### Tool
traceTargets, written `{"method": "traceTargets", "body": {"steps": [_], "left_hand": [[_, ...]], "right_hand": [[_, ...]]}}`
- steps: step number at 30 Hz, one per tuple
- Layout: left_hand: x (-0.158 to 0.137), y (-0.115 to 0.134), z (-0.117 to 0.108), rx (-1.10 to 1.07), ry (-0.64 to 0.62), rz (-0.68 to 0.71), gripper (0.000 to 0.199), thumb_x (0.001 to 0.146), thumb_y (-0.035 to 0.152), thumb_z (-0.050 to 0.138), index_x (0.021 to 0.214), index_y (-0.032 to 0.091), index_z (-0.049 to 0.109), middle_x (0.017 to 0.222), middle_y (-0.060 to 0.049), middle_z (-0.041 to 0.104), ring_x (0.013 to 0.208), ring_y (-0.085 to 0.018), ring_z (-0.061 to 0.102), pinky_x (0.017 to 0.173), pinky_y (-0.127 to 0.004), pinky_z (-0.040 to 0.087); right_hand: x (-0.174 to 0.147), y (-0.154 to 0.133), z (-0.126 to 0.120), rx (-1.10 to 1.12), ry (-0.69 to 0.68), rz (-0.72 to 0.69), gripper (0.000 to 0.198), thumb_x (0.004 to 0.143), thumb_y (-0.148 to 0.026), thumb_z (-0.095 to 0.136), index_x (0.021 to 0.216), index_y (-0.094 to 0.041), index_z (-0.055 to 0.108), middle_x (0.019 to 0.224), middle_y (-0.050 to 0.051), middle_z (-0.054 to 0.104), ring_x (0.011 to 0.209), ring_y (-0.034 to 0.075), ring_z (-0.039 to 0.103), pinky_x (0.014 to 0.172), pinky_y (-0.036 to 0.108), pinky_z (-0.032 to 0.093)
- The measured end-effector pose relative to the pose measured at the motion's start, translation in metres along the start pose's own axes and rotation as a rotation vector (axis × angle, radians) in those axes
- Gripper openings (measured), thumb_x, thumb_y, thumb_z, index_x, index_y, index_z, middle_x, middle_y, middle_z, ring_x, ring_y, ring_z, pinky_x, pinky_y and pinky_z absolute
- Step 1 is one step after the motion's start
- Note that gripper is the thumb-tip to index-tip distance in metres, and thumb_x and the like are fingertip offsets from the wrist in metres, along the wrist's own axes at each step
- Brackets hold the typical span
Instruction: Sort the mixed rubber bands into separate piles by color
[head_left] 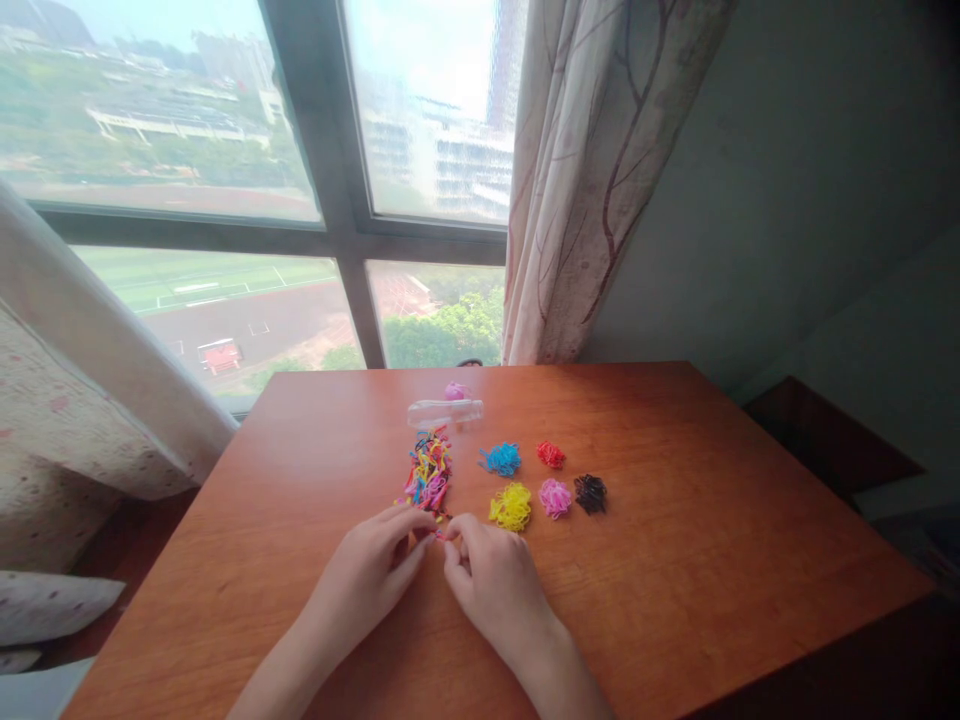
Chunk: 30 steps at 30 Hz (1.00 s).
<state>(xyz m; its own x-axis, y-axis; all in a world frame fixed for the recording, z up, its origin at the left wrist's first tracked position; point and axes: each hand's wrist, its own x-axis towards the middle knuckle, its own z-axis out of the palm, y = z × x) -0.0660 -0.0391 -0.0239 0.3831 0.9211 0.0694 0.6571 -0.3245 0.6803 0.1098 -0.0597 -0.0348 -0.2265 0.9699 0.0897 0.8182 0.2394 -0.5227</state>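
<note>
My left hand (371, 560) and my right hand (496, 575) meet just in front of a mixed pile of coloured rubber bands (430, 472). Both are closed in a pinch, fingertips almost touching. Between them shows a small pinkish rubber band (441, 536), mostly hidden by the fingers. To the right lie heaps sorted by colour: blue bands (502, 459), red bands (550, 455), yellow bands (511, 507), pink bands (555, 498) and black bands (591, 493). The yellow heap is nearest my right hand.
Behind the mixed pile lies a clear plastic container (445, 411), with a pink-purple object (456, 391) just beyond it. The brown wooden table (712, 530) reaches back towards the window, and a patterned curtain (574, 180) hangs past its far edge.
</note>
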Motion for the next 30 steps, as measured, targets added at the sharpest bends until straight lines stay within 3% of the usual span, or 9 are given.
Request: {"method": "traceTargets", "body": {"steps": [7, 24, 30], "left_hand": [[0.001, -0.003, 0.000, -0.089, 0.013, -0.012, 0.019, 0.088, 0.026, 0.052, 0.089, 0.019, 0.069, 0.076, -0.002, 0.070, 0.063, -0.013, 0.059, 0.061, -0.022, 0.045], [0.001, 0.000, -0.001, -0.152, 0.086, -0.040, 0.024, 0.091, 0.036, 0.053, 0.091, 0.019, 0.070, 0.069, 0.001, 0.066, 0.058, -0.011, 0.053, 0.054, -0.020, 0.040], [0.002, -0.001, 0.000, -0.090, 0.054, -0.025, 0.025, 0.092, 0.035, 0.051, 0.093, 0.019, 0.070, 0.073, 0.000, 0.067, 0.058, -0.012, 0.053, 0.056, -0.021, 0.040]], "right_hand": [[-0.003, 0.002, 0.003, 0.123, 0.061, -0.010, 0.016, 0.090, -0.019, 0.058, 0.105, -0.023, 0.061, 0.071, -0.003, 0.067, 0.068, 0.016, 0.065, 0.062, 0.022, 0.034], [-0.008, 0.000, 0.002, 0.364, 0.153, 0.071, 0.012, 0.088, -0.018, 0.052, 0.083, -0.021, 0.062, 0.060, -0.005, 0.058, 0.053, 0.010, 0.054, 0.053, 0.018, 0.034], [-0.021, 0.025, -0.016, 0.289, 0.250, 0.126, 0.017, 0.093, -0.025, 0.049, 0.082, -0.022, 0.062, 0.057, -0.005, 0.055, 0.051, 0.012, 0.053, 0.053, 0.021, 0.033]]}}
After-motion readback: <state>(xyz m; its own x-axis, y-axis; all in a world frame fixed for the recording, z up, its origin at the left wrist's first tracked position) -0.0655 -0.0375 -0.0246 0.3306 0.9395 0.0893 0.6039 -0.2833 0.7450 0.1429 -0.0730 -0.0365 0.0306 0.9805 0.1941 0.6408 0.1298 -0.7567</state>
